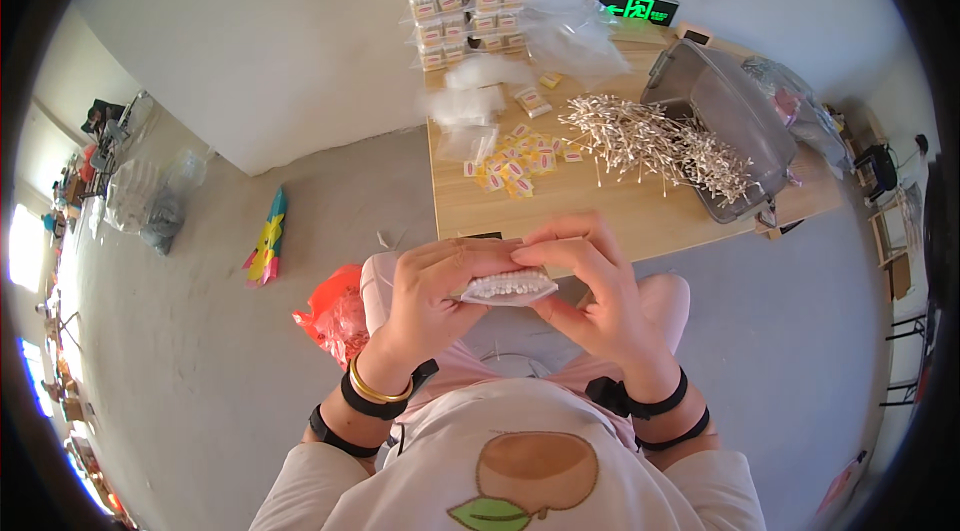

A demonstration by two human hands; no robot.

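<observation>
L hand (pixel 432 283) & R hand (pixel 592 276): fingers nearly closed, gripping plastic pack of cotton swabs (pixel 510 286) at L & R ends, over lap, nr side of table (pixel 640 219). Loose swab heap (pixel 640 139) on R, w/ tipped gray bin (pixel 735 96); yellow-white cards (pixel 518 161) L.

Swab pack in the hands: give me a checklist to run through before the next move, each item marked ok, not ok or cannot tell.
1. Left hand grip on the swab pack: ok, it holds the left end.
2. Right hand grip on the pack: ok, thumb and fingers are at the right end.
3. White tips lined up inside: ok, they sit close together, facing the wearer.
4. Pack sealed: cannot tell.
5. Loose swabs contained in the grey tub: not ok, many lie spread on the table.
6. Small cards neatly stacked: not ok, they lie scattered.
</observation>
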